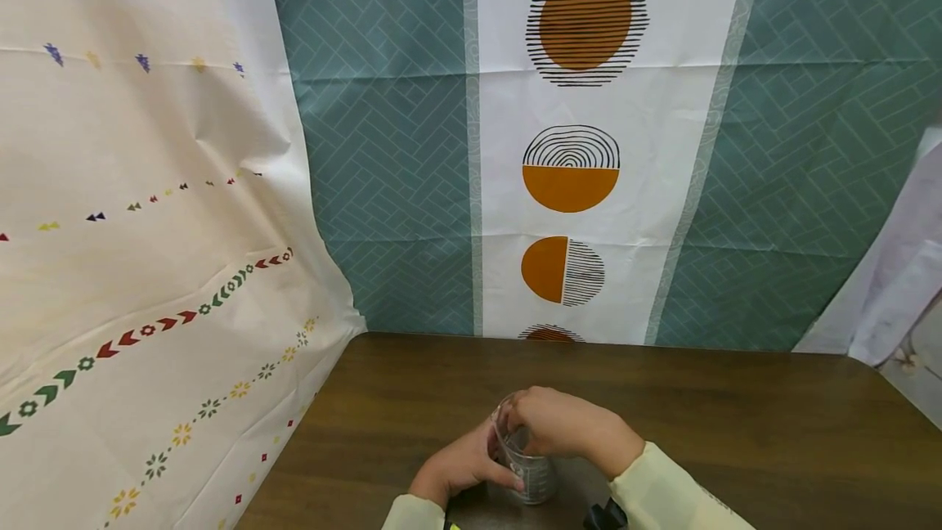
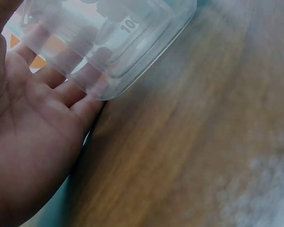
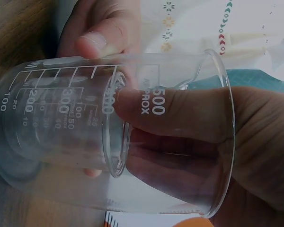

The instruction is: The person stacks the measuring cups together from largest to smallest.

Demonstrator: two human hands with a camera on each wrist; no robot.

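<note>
A large clear glass beaker (image 1: 540, 482) with white volume marks stands tilted slightly over the table in the head view. My left hand (image 1: 464, 464) grips its outside, thumb on the near side; in the left wrist view the fingers of that left hand (image 2: 40, 127) lie behind the glass. My right hand (image 1: 567, 425) reaches in through the mouth. In the right wrist view, its thumb and fingers pinch the rim of a smaller beaker (image 3: 116, 163) nested inside the large one. Overlapping scales suggest more nested glass, but I cannot tell how many pieces.
A dark brown wooden table (image 1: 736, 432) lies under the hands. Behind it hangs a green and white cloth (image 1: 397, 186) with orange circles. A cream patterned cloth (image 1: 184, 268) covers the left side, and pale fabric (image 1: 894, 268) hangs at the right.
</note>
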